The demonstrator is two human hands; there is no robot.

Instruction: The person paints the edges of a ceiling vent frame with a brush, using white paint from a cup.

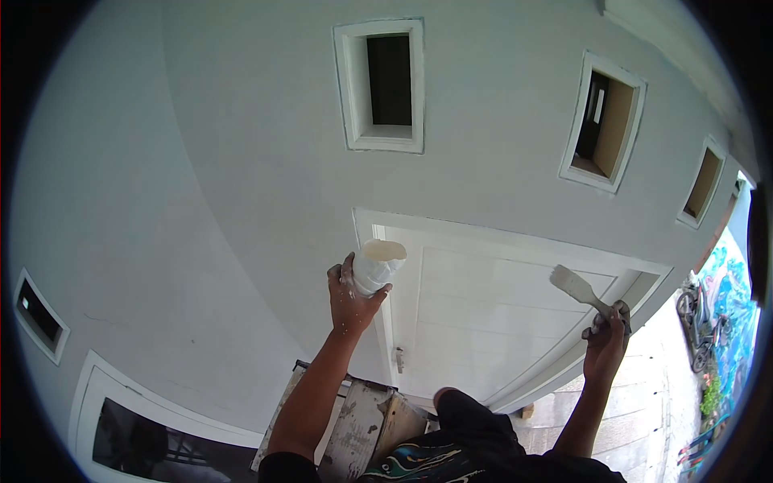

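Observation:
My left hand (351, 299) is wrapped round a white paint cup (378, 270) with an uneven rim, pale paint showing inside it. White specks dot that hand and wrist. Over to the right, my right hand (607, 328) grips the handle of a paintbrush (573, 284), its pale, paint-coated bristles pointing up and left. Both hands are raised in front of a white panelled door (475, 298) set in a white frame (515, 241), and the brush overlaps the door in this view.
Small white-framed openings (382, 137) run along the grey wall (266, 121) above the door. Below me stands a worn, paint-stained wooden stand (358, 431). A dark window (161, 447) is at lower left; parked motorcycles (694, 326) stand beyond the paved ground (636, 394).

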